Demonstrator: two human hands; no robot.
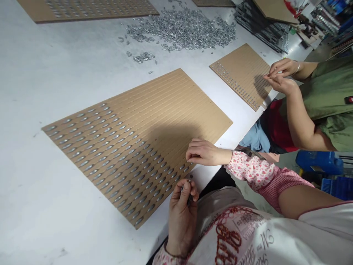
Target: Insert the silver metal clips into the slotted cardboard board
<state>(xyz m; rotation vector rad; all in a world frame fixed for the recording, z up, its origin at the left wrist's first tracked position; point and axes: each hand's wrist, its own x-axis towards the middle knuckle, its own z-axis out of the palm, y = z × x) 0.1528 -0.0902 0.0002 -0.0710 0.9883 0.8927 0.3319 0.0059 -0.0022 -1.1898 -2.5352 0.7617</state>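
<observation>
A grooved brown cardboard sheet (176, 95) lies on the white table in front of me. Small silver spindle-shaped metal pieces (121, 162) sit in rows along its grooves on the near-left part. Over the sheet's edge, close to the last pieces, my right hand (202, 151) is closed with fingertips pinched downward; whatever they hold is hidden. My left hand (182, 217) is curled shut beside the sheet's near corner. Dark metallic pieces show between its thumb and fingers, mostly covered.
A loose heap of metal pieces (190, 29) lies beyond the sheet. At right, a co-worker's hands (282, 75) are over a smaller grooved sheet (239, 70). Another filled sheet (91, 9) lies at the top left. Dark racks (261, 27) are stacked at the back; blue containers (318, 162) stand below.
</observation>
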